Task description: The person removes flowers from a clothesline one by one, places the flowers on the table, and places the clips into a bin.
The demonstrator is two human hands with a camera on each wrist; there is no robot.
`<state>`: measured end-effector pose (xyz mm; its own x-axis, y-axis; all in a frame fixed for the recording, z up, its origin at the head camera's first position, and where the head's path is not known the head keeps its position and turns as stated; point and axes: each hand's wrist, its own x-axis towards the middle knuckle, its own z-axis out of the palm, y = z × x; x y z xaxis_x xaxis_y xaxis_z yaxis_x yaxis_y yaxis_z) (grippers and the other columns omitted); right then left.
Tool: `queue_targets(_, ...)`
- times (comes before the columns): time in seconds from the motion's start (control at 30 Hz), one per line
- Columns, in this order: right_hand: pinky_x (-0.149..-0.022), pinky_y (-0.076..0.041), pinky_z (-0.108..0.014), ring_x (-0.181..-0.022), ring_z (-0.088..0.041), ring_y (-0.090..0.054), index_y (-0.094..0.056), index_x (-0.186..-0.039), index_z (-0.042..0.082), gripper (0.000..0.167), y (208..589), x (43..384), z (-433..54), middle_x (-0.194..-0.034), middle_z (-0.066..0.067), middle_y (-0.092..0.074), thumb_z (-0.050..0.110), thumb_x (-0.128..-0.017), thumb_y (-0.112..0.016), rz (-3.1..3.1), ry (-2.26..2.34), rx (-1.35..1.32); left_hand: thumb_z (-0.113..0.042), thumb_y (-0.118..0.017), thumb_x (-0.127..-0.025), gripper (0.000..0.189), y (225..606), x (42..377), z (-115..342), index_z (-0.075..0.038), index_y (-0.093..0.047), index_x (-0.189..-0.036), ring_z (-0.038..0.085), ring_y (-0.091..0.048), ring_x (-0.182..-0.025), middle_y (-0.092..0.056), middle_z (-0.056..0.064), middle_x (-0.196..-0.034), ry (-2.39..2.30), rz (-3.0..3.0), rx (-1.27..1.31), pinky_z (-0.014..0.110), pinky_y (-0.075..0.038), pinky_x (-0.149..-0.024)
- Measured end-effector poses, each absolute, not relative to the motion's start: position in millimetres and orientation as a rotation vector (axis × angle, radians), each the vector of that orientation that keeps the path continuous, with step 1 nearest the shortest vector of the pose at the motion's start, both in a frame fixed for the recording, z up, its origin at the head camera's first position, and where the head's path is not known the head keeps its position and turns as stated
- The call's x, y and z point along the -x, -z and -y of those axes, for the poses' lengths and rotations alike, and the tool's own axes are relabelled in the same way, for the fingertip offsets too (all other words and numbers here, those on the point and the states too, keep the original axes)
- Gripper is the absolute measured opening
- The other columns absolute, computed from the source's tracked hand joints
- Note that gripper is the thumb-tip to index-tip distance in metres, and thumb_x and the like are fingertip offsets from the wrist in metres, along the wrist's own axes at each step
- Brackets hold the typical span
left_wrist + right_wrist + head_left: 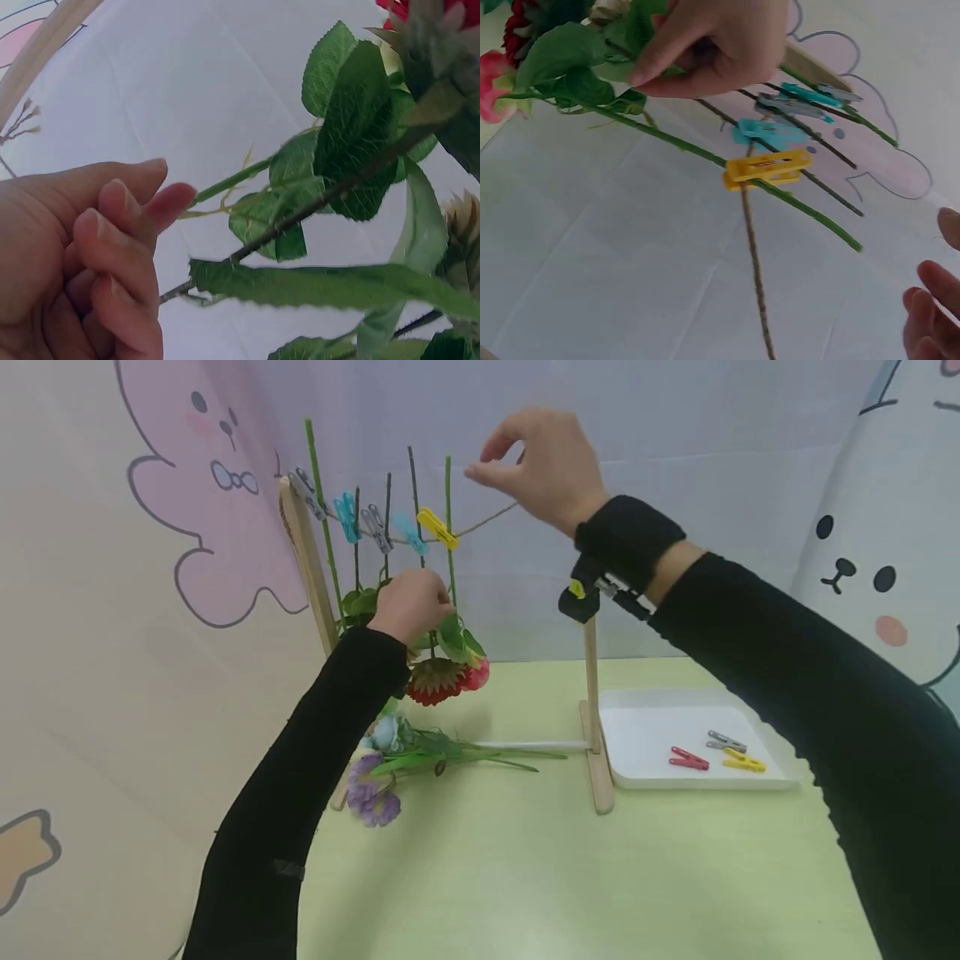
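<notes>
My left hand [411, 606] is among hanging artificial flowers, its fingers loosely bent beside the stems and leaves. In the left wrist view a green stem [232, 182] passes behind the fingertips; no grip on it shows. Raised at the twine's right, my right hand [551, 464] holds nothing, thumb and forefinger close together. A yellow clothespin [438, 528] clips the green-stemmed pink flower [476, 673] upside down on the twine [487, 518]. Left of it, blue and grey clothespins [375, 529] hold more stems, and a red flower [435, 682] hangs there.
A wooden frame with a right post [592, 685] carries the twine. Blue and purple flowers [375, 789] lie on the green table [525, 877] beneath. Right of the frame, a white tray [637, 735] holds a red clothespin [688, 758], a grey one [726, 742] and a yellow one [744, 761].
</notes>
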<state>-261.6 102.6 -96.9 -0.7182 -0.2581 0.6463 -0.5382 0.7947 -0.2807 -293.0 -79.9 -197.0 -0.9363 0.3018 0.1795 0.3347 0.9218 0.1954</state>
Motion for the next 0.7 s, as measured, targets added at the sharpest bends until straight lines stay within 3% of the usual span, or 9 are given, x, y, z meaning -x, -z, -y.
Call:
queue_targets(0.13, -0.099, -0.040, -0.033, -0.119, -0.024, -0.050, -0.058, -0.123, 0.008, 0.040, 105, 273, -77, -0.125, -0.009, -0.058, 0.031, -0.090, -0.059, 2.607, -0.512, -0.646, -0.028, -0.058, -0.091, 0.026, 199, 299, 72, -0.007, -0.071, -0.083, 0.022, -0.058, -0.070, -0.064, 0.008, -0.076, 0.366, 2.909, 0.357, 0.035, -0.048, -0.065)
queue_targets(0.33, -0.095, -0.043, -0.029, -0.124, -0.021, -0.048, -0.052, -0.130, 0.011, 0.041, 112, 287, -53, -0.133, -0.006, -0.052, 0.028, -0.093, -0.054, 2.651, -0.487, -0.668, -0.031, -0.058, -0.091, 0.040, 207, 304, 59, -0.010, -0.049, -0.057, 0.017, -0.042, -0.050, -0.036, 0.000, -0.053, 0.408, 2.762, 0.173, 0.029, -0.033, -0.048)
queue_targets(0.53, -0.088, -0.046, -0.031, -0.112, -0.022, -0.056, -0.047, -0.134, 0.011, 0.039, 117, 296, -44, -0.135, -0.006, -0.051, 0.024, -0.097, -0.047, 2.715, -0.401, -0.625, -0.031, -0.055, -0.092, 0.041, 215, 305, 48, -0.012, -0.042, -0.058, 0.018, -0.039, -0.046, -0.032, 0.001, -0.052, 0.338, 2.676, 0.135, 0.029, -0.026, -0.045)
queue_targets(0.7, -0.075, -0.044, -0.031, -0.090, -0.023, -0.058, -0.057, -0.119, 0.007, 0.029, 120, 300, -39, -0.111, -0.011, -0.062, 0.020, -0.099, -0.041, 2.780, -0.248, -0.590, -0.027, -0.054, -0.092, 0.036, 221, 307, 42, -0.010, -0.049, -0.061, 0.022, -0.047, -0.050, -0.034, 0.002, -0.053, 0.280, 2.634, 0.133, 0.029, -0.027, -0.045)
